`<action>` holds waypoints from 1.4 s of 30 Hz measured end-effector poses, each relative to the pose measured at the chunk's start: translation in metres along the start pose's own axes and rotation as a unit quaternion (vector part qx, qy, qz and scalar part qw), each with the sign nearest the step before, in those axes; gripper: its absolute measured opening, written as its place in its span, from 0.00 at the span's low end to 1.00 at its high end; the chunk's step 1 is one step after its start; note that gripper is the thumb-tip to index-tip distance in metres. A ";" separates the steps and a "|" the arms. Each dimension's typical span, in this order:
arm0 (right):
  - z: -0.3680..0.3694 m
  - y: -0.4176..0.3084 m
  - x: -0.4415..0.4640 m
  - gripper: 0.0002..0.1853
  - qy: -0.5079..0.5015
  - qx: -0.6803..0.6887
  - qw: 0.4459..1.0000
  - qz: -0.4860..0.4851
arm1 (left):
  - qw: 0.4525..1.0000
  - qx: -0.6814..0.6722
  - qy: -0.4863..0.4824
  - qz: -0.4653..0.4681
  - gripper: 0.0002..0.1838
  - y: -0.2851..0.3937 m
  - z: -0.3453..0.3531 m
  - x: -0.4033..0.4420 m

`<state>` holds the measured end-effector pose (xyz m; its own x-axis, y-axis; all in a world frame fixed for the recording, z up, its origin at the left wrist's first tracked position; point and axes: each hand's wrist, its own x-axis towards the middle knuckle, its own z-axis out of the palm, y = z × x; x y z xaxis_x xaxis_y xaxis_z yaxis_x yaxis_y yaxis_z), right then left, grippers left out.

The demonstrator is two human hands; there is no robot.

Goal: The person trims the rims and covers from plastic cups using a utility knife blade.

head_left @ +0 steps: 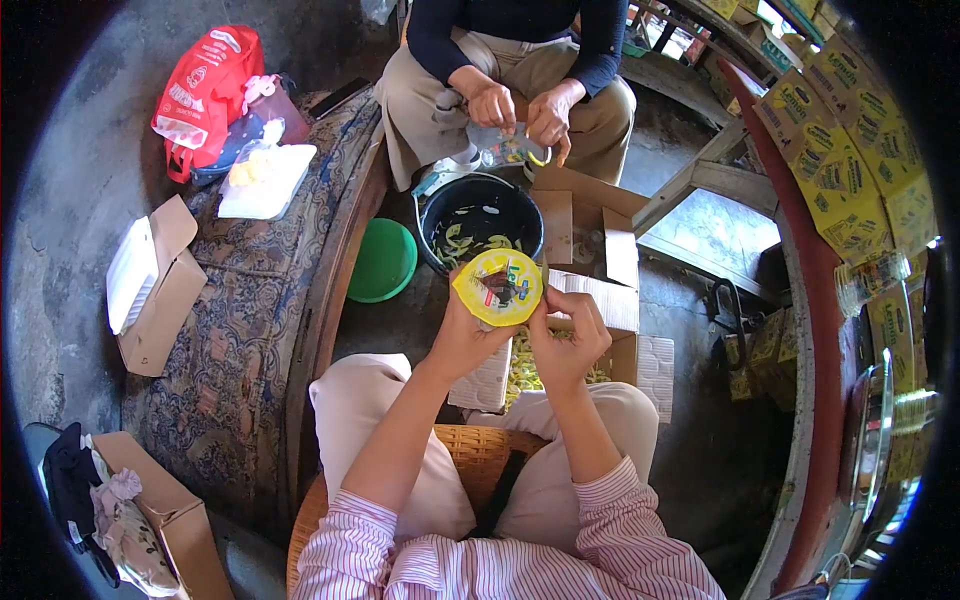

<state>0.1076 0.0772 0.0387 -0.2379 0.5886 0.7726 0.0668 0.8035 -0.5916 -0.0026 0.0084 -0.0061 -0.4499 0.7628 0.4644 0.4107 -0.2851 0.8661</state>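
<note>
My left hand (462,330) is wrapped round a plastic cup whose round yellow film lid (497,262) faces up at me. The lid has printed lettering and a darker patch in its middle. On the cup's right side, my right hand (568,338) has thumb and fingers closed together at the lid's edge. Just beyond the cup stands a black bucket (428,228) with pale green-yellow pieces inside. Below my hands, an open cardboard box holds many small yellow-green pieces (525,375).
Opposite me sits a person whose hands (520,118) hold a clear cup. A green lid (383,262) lies left of the bucket, an open carton (575,215) right of it. Yellow printed cartons (845,165) are stacked far right. A red bag (212,90) rests on the patterned bench (250,330).
</note>
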 end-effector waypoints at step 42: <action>-0.007 0.010 0.005 0.09 -0.014 0.014 1.000 0.022 | 0.997 -0.050 -0.057 -0.035 0.33 0.005 0.000 -0.002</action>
<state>0.1140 0.0885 0.0383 -0.2628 0.6197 0.7395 0.0502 0.7742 -0.6309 0.0004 0.0063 -0.0029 -0.3799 0.8417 0.3838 0.2980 -0.2815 0.9121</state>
